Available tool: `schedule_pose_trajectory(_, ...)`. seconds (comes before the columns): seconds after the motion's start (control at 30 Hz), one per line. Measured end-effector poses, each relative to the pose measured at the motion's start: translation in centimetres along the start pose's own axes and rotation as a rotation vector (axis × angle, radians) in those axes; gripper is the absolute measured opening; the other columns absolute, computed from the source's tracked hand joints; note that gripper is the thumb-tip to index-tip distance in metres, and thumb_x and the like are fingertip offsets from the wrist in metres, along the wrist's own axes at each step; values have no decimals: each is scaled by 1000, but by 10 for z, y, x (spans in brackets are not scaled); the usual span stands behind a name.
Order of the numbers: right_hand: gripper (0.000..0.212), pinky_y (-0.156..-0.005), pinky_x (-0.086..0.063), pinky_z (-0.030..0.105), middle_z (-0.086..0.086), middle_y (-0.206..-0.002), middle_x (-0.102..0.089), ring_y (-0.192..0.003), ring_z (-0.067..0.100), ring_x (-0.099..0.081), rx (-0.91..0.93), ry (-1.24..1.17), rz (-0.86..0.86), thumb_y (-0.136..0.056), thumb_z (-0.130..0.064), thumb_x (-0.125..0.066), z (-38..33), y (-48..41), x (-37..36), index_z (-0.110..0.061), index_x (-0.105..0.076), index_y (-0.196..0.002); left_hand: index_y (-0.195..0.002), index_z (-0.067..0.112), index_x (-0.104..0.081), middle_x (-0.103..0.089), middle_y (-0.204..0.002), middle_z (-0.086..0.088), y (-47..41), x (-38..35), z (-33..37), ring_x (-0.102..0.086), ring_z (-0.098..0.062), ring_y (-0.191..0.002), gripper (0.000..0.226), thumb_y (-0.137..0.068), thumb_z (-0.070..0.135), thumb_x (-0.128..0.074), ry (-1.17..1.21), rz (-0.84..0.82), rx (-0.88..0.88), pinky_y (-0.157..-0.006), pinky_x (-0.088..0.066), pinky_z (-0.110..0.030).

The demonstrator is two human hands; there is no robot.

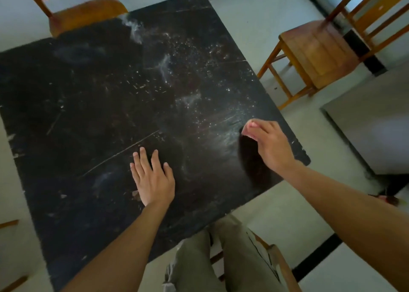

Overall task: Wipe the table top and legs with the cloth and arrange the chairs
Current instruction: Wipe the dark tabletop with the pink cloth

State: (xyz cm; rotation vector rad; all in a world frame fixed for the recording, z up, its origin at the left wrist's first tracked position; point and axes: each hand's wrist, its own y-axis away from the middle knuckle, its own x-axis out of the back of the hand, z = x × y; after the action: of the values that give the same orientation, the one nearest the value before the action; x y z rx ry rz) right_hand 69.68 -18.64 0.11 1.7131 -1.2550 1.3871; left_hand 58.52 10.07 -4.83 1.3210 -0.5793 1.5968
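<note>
A dark, scratched table top [93,105] fills the view, with pale dusty smears and specks across its right half. My right hand [273,145] is closed on a small pink cloth [249,129] and presses it on the table near the right edge. Below the cloth a darker wiped patch shows. My left hand [152,176] lies flat on the table near the front, fingers spread and empty. One wooden chair [314,52] stands on the floor to the right of the table, and another wooden chair [84,15] sits at the far left corner.
A third wooden chair [281,263] is under me at the table's front edge, beside my trousers. A grey surface [376,123] stands at the right. Chair parts [11,285] show at the lower left. The floor is pale with black lines.
</note>
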Motion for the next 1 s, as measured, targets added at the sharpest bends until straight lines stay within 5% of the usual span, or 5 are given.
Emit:
schedule_pose_trajectory(0.27, 50, -109, -42, 38, 1, -142, -51, -132, 22, -44, 614, -90, -277, -85, 0, -56, -66, 84, -47, -19, -58, -131, -143, 10, -37, -18, -157, -17, -1, -4, 2, -7, -33, -147, 49, -98, 28, -41, -44, 25, 5, -120, -5, -48)
schedule_pose_trajectory(0.47, 47, -102, -44, 49, 11, -138, -56, -119, 36, -50, -30, -47, -95, -89, 12, -51, -18, -89, -28, -8, -62, -129, -140, 10, -41, -23, -155, -18, -1, -9, -1, -13, -35, -145, 46, -97, 27, -44, -64, 67, -9, -119, -10, -50)
schedule_pose_trajectory(0.73, 49, -108, -43, 40, 6, -144, -49, -138, 24, -40, 921, -203, -438, -86, -2, -64, -84, 25, -52, -12, -58, -134, -138, 12, -45, -28, -154, -17, -2, -8, 1, -16, -33, -145, 52, -94, 34, -27, -75, 92, 20, -118, -13, -48)
schedule_pose_trajectory(0.93, 42, -96, -49, 48, 15, -129, -62, -110, 40, -58, 380, -147, -115, -88, 10, -51, -65, -172, -68, -6, -65, -125, -139, 13, -43, -27, -155, -14, -2, -5, 3, -14, -29, -146, 51, -97, 33, -23, -101, 74, 33, -119, -11, -46)
schedule_pose_trajectory(1.0, 43, -93, -50, 50, 15, -129, -61, -109, 40, -57, 461, -154, -62, -89, 8, -45, -78, -178, -62, -4, -64, -126, -139, 12, -43, -26, -155, -14, -1, -4, 4, -15, -28, -146, 51, -97, 32, -21, -104, 72, 54, -119, -12, -45)
